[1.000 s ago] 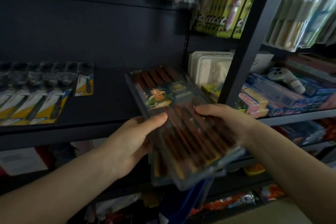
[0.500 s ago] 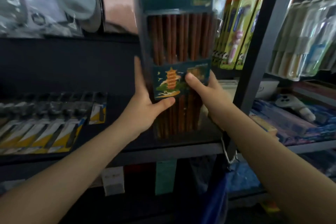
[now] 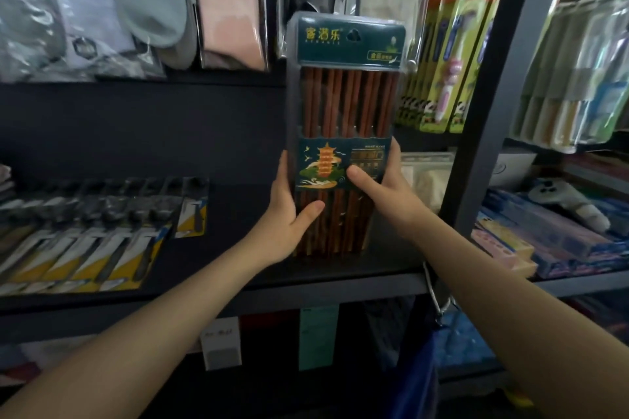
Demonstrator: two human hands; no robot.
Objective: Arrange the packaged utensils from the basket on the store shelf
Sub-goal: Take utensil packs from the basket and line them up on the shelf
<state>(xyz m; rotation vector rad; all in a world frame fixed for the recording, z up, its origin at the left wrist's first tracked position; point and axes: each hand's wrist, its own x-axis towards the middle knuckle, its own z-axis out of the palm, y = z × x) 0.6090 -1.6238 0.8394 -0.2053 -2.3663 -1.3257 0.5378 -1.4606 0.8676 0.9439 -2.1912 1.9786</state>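
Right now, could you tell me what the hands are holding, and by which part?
Both hands grip the chopstick pack, upright, by its lower half: left hand on its left edge, right hand on its right edge.

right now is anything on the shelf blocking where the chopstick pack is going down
Nothing visible. The chopstick pack, held upright by the left hand and right hand, meets bare shelf; the packaged knives lie off to its left.
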